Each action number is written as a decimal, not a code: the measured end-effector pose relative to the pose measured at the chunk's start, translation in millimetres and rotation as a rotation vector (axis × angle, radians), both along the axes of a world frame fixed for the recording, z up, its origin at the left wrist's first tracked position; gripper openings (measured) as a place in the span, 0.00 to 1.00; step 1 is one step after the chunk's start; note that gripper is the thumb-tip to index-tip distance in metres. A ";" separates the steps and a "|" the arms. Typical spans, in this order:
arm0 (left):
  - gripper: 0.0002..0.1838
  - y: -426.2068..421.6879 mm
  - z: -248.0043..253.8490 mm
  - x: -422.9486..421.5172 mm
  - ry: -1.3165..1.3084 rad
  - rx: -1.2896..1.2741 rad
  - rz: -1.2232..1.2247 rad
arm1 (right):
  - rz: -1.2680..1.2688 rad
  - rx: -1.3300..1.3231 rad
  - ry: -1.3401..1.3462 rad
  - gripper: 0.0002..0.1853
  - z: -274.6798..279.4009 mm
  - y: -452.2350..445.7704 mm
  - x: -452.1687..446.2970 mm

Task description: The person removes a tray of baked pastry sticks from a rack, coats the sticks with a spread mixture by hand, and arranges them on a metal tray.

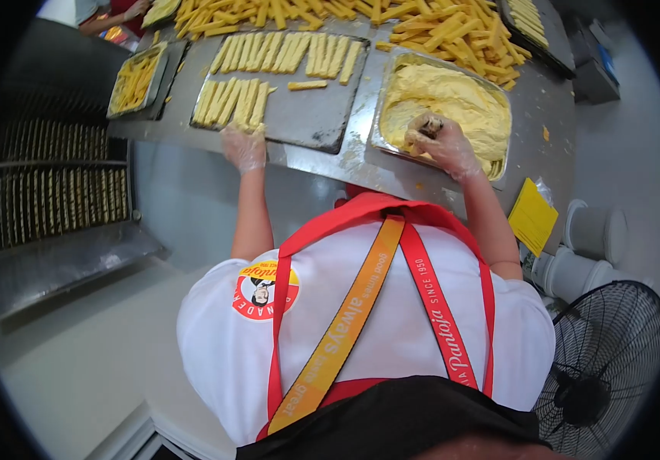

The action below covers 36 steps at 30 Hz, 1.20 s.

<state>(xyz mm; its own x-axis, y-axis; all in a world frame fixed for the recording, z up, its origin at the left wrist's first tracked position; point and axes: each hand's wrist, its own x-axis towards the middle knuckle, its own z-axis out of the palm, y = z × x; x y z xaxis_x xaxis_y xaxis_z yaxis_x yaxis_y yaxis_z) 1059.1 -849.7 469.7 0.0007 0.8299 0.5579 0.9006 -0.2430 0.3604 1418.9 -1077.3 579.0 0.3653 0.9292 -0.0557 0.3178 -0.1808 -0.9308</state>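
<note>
My left hand point(245, 148), in a clear plastic glove, is at the near edge of a dark baking tray point(307, 126). Its fingers are closed at the near end of a cream-coated stick point(257, 107) in the front row; the fingertips are partly hidden. Several more coated sticks point(284, 52) lie in a back row, and one lies crosswise point(307, 85). My right hand point(445, 146), also gloved, is closed around a dark tool handle point(431, 127) over a metal pan point(376, 132) of pale yellow cream point(445, 96). The tool's working end cannot be made out.
Uncoated yellow sticks point(452, 38) are heaped behind the pan. A smaller tray point(138, 80) of sticks stands left. Another tray point(528, 19) is at the back right. A tray rack point(50, 195) stands left; white buckets point(594, 230) and a fan point(594, 368) are right. Another person's arm point(107, 23) shows back left.
</note>
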 end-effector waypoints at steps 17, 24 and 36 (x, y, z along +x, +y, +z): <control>0.20 27.7 70.9 388.3 0.268 -0.369 -0.946 | -0.477 -0.027 -0.207 0.14 -30.2 26.2 76.8; 0.17 37.6 9.3 427.1 -0.022 -0.402 -0.841 | 0.061 0.050 0.079 0.10 -30.1 28.5 21.2; 0.16 -54.1 98.0 243.7 -0.468 -0.630 -1.038 | 0.078 -0.108 -0.174 0.05 -6.1 -2.1 47.6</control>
